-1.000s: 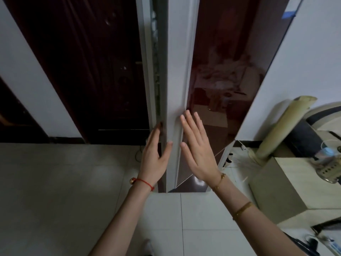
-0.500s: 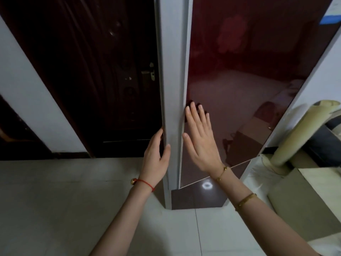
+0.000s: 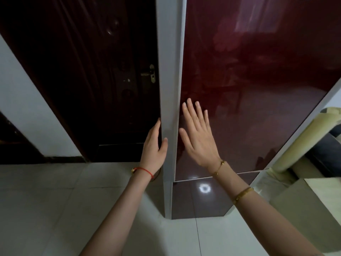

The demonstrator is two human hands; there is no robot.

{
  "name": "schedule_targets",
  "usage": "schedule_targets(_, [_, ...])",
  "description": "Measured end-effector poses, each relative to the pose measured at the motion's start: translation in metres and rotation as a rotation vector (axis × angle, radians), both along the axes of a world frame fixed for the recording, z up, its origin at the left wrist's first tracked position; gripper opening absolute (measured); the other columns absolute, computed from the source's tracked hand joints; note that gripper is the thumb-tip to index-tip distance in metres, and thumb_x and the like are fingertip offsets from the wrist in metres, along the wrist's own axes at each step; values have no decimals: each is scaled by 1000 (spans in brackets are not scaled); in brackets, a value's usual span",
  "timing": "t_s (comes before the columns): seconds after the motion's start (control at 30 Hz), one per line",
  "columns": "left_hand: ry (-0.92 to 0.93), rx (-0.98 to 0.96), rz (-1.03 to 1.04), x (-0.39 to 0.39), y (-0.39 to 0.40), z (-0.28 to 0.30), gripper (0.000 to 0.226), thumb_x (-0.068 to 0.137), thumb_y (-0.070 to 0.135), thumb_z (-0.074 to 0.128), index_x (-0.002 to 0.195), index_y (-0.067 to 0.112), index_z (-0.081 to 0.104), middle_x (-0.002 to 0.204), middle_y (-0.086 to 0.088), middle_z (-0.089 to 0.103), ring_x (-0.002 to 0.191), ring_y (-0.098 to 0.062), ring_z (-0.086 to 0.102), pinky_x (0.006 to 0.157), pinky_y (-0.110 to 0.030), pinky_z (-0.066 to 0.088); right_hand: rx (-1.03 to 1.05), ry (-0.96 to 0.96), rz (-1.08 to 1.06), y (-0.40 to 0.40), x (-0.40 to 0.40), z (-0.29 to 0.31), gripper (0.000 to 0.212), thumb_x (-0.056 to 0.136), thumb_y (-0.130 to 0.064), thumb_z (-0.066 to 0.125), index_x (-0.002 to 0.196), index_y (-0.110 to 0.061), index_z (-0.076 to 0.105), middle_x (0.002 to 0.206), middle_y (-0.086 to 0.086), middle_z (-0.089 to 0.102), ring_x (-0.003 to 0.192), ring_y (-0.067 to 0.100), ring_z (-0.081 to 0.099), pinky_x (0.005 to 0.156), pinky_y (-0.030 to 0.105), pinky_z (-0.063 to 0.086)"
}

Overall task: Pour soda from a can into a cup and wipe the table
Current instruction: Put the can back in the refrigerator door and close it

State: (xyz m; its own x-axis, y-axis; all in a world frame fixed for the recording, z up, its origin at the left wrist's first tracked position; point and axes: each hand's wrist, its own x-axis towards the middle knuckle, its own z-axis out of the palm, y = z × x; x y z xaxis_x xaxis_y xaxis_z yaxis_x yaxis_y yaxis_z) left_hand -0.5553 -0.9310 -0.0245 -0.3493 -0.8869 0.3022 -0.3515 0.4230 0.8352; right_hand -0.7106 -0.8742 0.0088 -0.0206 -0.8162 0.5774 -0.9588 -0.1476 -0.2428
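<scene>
Both hands at the glossy dark-red refrigerator door (image 3: 258, 89); no can, cup or table in view.

Left hand (image 3: 153, 150): fingers straight, reaching behind the grey-white side edge of the refrigerator (image 3: 170, 89), thumb lying on its front face; it clasps the edge loosely, nothing pinched. Right hand (image 3: 199, 137): fingers spread and straight, palm towards the red door; contact with the glass cannot be told. Red string bracelet with a gold bead (image 3: 143, 170) on the left wrist; thin gold chain bracelet (image 3: 219, 166) on the right wrist, gold bangle (image 3: 242, 194) further up the forearm. Dark wooden room door with a brass lever handle (image 3: 147, 73) stands left of the refrigerator. Pale tiled floor (image 3: 46, 200) below. Cream rolled-up mat (image 3: 302, 143) leans at the right.
</scene>
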Motion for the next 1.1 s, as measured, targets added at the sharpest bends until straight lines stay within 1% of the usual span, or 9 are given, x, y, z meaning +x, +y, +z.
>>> schedule_targets(0.23, [-49,-9,29,-5,-27,1,66,99,17,52,155,32,19,157,7,28,143,-14,30,118,-40,31,24,11,8,-28,-9,1,60,107,-32,31,158,-14,4,167,0,-5,153,16,-12,126,46,0])
schedule_targets(0.37, [-40,6,24,-6,-32,0,66,99,18,52,154,34,20,157,9,28,144,-12,29,118,-38,30,28,30,-2,-37,-12,0,63,107,-31,35,158,-14,3,167,1,-5,153,18,-12,125,49,2])
schedule_targets(0.5, [-43,-22,23,-5,-33,1,65,99,17,53,154,32,22,156,10,29,142,-8,30,117,-32,29,37,6,13,-38,-12,1,68,105,-34,40,158,-14,3,167,0,-5,153,18,-12,125,49,1])
schedule_targets(0.63, [-80,-57,46,-1,-33,1,63,98,21,54,153,27,25,156,5,31,144,-11,30,118,-36,29,42,-12,60,-33,-15,6,69,105,-36,42,158,-15,5,167,-2,-3,154,17,-10,125,49,3])
schedule_targets(0.7, [-113,-80,64,4,-30,2,63,98,22,54,153,27,25,157,4,30,145,-13,28,118,-35,28,30,-32,57,-28,-16,7,69,104,-36,44,158,-15,6,167,-2,0,154,16,-8,125,49,3])
schedule_targets(0.83, [-203,-147,82,13,-17,5,64,98,20,53,154,26,23,158,3,28,145,-13,24,114,-23,21,11,-87,3,-15,-14,3,70,103,-37,46,158,-15,9,166,-3,8,154,17,-6,125,48,2])
schedule_targets(0.9, [-244,-171,87,18,-9,5,64,98,19,53,154,25,23,157,3,28,145,-14,24,114,-23,20,19,-106,-6,-7,-14,-1,68,103,-37,45,158,-15,13,165,-2,15,154,16,-2,126,45,2])
schedule_targets(1.0, [-289,-182,83,25,3,3,62,98,19,53,153,23,26,156,2,30,145,-16,25,117,-29,24,48,-135,-22,7,-15,-6,65,103,-38,44,157,-14,18,162,0,23,154,17,4,126,41,2])
schedule_targets(1.1, [-328,-182,69,28,18,-1,61,98,21,53,153,23,27,155,3,32,144,-16,26,115,-25,21,90,-198,-10,26,-16,-14,64,103,-39,44,156,-13,21,160,0,29,153,18,10,126,42,6])
